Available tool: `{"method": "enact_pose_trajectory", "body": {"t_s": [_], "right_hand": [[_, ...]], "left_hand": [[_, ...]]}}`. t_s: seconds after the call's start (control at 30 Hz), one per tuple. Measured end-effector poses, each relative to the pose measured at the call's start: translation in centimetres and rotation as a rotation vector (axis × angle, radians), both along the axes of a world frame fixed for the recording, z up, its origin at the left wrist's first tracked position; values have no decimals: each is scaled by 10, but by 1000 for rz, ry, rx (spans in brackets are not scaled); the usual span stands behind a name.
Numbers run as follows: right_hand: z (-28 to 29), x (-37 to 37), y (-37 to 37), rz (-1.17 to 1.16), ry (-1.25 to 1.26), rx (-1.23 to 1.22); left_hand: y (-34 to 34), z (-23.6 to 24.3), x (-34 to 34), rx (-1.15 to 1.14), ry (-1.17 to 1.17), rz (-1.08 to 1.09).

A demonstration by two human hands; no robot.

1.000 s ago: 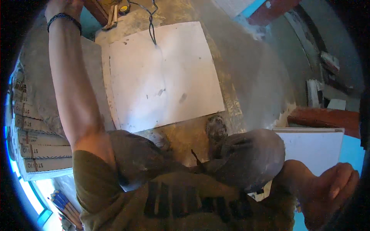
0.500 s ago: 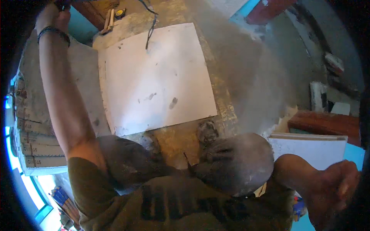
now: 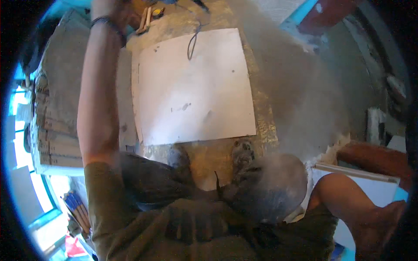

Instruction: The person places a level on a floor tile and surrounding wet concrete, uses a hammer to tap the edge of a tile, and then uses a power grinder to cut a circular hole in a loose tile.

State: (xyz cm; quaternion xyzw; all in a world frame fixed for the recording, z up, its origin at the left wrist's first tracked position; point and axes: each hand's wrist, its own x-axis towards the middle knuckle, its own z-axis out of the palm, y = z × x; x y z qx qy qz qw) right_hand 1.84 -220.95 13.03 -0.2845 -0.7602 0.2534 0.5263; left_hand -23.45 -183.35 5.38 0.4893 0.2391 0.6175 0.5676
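My left arm reaches far forward. The left hand (image 3: 117, 15), with a dark band at the wrist, is beside two wooden handles (image 3: 146, 21) at the top; its fingers are cut off and blurred. A large white square tile (image 3: 196, 95) with dark smudges lies flat before my knees and feet. A thin black cord (image 3: 191, 47) hangs in a loop over its far edge, leading toward a dark object (image 3: 200, 5), only partly in view. With the elbow bent, my right hand (image 3: 389, 219) is out at the right rim, its fingers lost in shadow.
A stack of large boxes (image 3: 61, 130) stands at the left. Near the handles lies a round yellow-and-black item (image 3: 157, 13). White boards (image 3: 357, 180) and a reddish-brown beam (image 3: 374, 158) are at the right. Dust hangs over the grey floor (image 3: 300, 95).
My left hand has swung right, toward the wooden handles. The cord has shifted into a loop, and the dark object has appeared at the top. My right hand has moved further into the rim.
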Motion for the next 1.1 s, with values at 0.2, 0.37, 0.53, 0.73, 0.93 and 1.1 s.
{"method": "enact_pose_trajectory", "body": {"t_s": [0.2,0.37,0.53,0.73,0.93,1.1], "right_hand": [[-37,-20,80,-57,-251,-316],[-94,-43,162,-198,-444,-633],[-167,-60,202,-343,-364,-505],[-242,-60,181,-544,84,-649],[-274,-23,168,-605,300,-653],[-326,5,155,-760,451,-701]], "left_hand": [[-58,-34,40,-127,-103,-29],[-94,-91,42,-195,88,161],[-112,-135,67,-175,267,184],[-133,-149,89,-57,511,4],[-121,-155,142,-80,824,-85],[-115,-205,188,-135,1006,-166]]}}
